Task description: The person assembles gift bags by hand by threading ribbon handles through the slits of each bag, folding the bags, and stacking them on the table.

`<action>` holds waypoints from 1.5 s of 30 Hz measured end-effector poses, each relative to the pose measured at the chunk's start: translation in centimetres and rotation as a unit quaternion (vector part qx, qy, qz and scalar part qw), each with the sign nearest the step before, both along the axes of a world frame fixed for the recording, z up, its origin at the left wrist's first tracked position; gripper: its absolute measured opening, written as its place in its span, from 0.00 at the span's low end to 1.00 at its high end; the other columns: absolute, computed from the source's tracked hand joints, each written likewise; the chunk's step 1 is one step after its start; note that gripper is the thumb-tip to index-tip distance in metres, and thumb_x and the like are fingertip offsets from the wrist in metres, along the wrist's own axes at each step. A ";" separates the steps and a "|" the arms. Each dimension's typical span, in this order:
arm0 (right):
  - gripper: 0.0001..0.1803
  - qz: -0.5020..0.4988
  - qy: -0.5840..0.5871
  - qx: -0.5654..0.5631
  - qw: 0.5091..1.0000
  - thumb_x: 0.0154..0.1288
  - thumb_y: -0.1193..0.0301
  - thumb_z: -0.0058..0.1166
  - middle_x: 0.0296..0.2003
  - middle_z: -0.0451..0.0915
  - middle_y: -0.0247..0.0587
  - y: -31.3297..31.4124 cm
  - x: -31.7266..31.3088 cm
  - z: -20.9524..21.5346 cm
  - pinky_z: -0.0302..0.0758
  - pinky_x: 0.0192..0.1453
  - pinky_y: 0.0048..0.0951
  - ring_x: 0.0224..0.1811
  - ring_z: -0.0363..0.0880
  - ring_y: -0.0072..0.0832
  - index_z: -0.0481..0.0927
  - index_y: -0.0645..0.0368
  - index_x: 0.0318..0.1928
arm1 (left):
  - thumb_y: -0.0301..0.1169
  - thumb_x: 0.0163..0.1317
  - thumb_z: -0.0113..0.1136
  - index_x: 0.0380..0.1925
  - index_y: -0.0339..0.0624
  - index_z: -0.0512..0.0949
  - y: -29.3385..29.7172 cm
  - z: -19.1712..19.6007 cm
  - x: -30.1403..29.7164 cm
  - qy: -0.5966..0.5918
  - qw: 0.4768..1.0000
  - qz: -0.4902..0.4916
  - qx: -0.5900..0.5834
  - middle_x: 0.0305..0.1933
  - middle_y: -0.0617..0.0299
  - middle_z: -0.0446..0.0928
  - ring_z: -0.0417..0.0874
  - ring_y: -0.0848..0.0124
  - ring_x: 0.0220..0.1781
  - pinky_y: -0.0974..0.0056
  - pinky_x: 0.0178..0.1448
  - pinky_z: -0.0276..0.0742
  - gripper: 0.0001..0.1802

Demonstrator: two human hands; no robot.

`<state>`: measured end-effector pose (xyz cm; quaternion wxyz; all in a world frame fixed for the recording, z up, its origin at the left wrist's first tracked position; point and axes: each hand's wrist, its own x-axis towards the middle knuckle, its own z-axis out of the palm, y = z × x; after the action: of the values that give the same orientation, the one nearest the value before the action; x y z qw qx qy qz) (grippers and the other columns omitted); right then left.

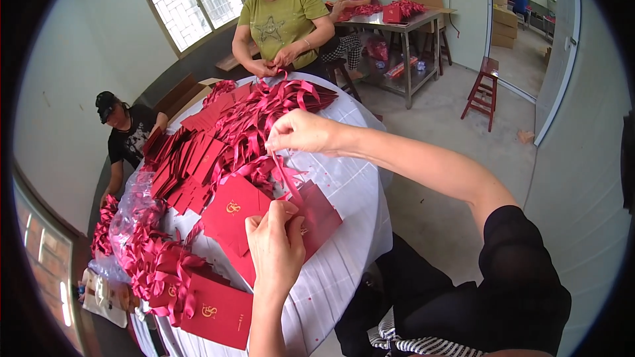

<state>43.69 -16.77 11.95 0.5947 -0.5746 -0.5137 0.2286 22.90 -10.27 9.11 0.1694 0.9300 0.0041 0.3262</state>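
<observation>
A flat red paper gift bag (319,215) with a gold emblem lies at the near right of the table. A dark pink ribbon (286,175) runs up from it. My right hand (301,133) is closed in a pinch on the ribbon's upper end, raised above the tabletop. Lower down, my left hand (274,241) is closed, thumb and forefinger together at the ribbon's lower end. It covers part of the bag, and its fingertips are partly hidden. Another red bag (231,208) lies flat to the left, partly under my left hand.
Stacked red bags (192,165) and a heap of ribbons (264,109) cover the far table, beside the white tablecloth (344,271). More ribboned bags (162,271) lie at the near left. One person (281,26) works opposite, another (132,132) at left. A stool (481,92) stands right.
</observation>
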 end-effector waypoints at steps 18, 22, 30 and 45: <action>0.06 0.056 0.127 0.086 0.987 0.63 0.72 0.59 0.30 0.79 0.29 -2.3 -2.8 -4.2 0.72 0.38 0.20 0.32 0.75 0.15 0.80 0.62 0.34 | 0.21 0.53 0.60 0.34 0.40 0.70 0.2 -0.5 0.1 -0.009 1.000 0.008 0.004 0.29 0.61 0.79 0.73 0.64 0.26 0.62 0.41 0.60 0.10; 0.07 0.130 0.148 0.062 0.979 0.65 0.74 0.56 0.35 0.79 0.30 -3.2 -2.8 -4.2 0.71 0.40 0.17 0.35 0.75 0.16 0.80 0.62 0.42 | 0.20 0.54 0.60 0.34 0.40 0.70 0.1 -0.5 0.2 -0.005 1.000 0.007 0.005 0.30 0.60 0.79 0.73 0.64 0.26 0.62 0.41 0.60 0.10; 0.08 0.034 -0.136 0.070 0.988 0.57 0.81 0.55 0.35 0.77 0.36 -3.3 -3.3 -4.9 0.70 0.49 0.27 0.42 0.74 0.25 0.83 0.62 0.37 | 0.14 0.57 0.52 0.36 0.35 0.71 1.6 0.0 0.2 -0.064 0.982 -0.075 -0.158 0.32 0.53 0.77 0.80 0.58 0.34 0.61 0.41 0.74 0.08; 0.09 -0.079 -0.173 0.170 0.967 0.59 0.86 0.49 0.33 0.76 0.38 -3.1 -5.4 -6.8 0.72 0.43 0.26 0.36 0.75 0.28 0.79 0.63 0.38 | 0.28 0.65 0.58 0.34 0.31 0.79 4.7 0.3 -0.4 0.071 0.949 -0.053 -0.302 0.28 0.61 0.81 0.79 0.80 0.31 0.73 0.34 0.73 0.09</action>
<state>38.26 -19.87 5.18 0.6016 -0.5348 -0.5932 -0.0130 22.50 -5.55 9.41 0.4592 0.8547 0.0649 0.2333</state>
